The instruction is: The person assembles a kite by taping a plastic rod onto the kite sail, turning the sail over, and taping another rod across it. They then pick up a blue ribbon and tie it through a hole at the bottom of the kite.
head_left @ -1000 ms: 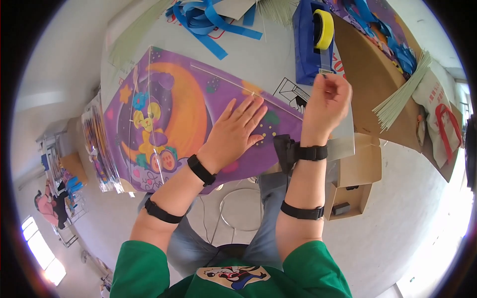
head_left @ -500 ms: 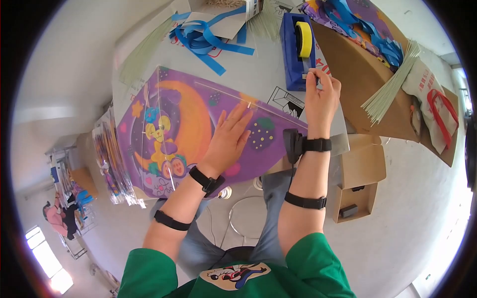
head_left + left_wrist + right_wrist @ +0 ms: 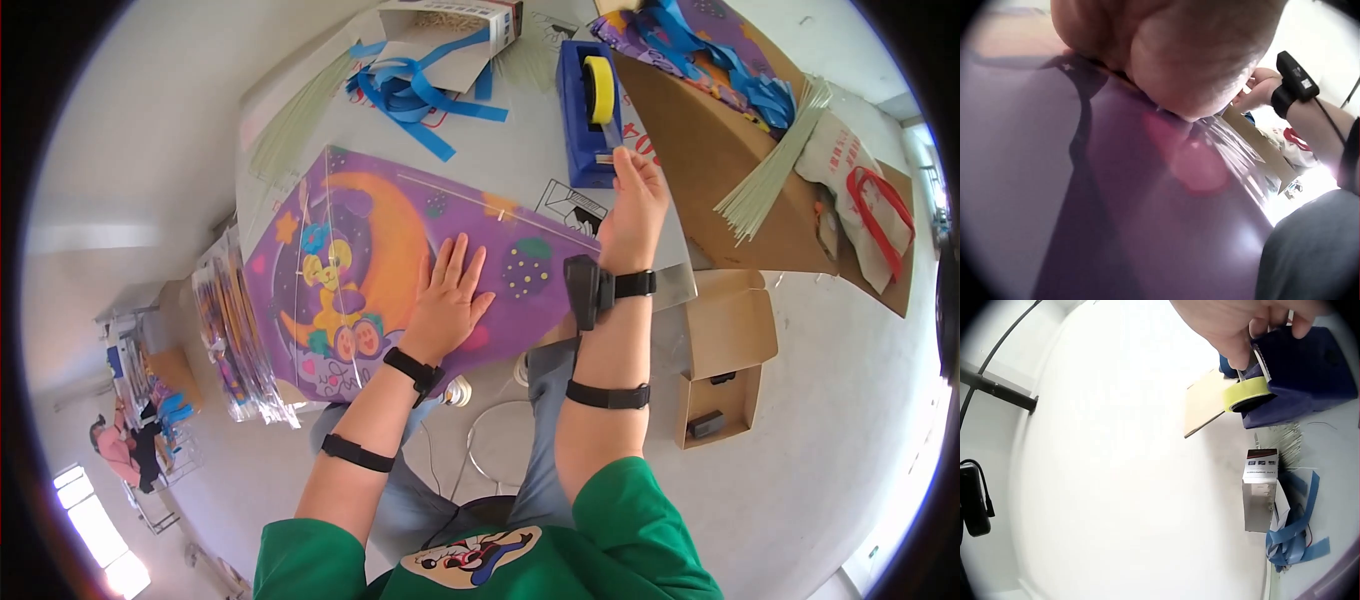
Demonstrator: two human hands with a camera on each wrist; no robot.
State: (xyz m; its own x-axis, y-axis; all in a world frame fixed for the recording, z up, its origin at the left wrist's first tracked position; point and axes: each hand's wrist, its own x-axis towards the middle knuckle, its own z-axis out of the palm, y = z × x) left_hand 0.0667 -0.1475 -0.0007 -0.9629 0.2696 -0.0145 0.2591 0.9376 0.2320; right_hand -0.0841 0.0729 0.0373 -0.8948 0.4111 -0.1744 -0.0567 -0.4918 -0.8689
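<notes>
A purple kite (image 3: 520,300) printed with an orange moon and a yellow bear lies on the table, thin white rods across it. Flat on its lower middle rests my left hand (image 3: 447,305), fingers spread; the left wrist view shows its heel against the purple sheet. My right hand (image 3: 636,210) is at the front end of a blue tape dispenser (image 3: 577,120), thumb and fingers pinching the end of the clear tape (image 3: 613,132). The yellow-rimmed tape roll (image 3: 1244,395) sits in the dispenser, and in the right wrist view the fingers overlap the cutter end.
Blue ribbons (image 3: 400,90) and an opened box (image 3: 470,22) lie at the back. Thin pale sticks (image 3: 775,165) rest on a cardboard box (image 3: 690,180) at right, beside a cloth bag (image 3: 850,180). Packed kites (image 3: 235,340) hang at the left edge. A small carton (image 3: 735,320) stands lower right.
My left hand has slid back toward me, away from the rod along the kite's upper edge. My right hand stays at the dispenser's front end. The head view has shifted slightly.
</notes>
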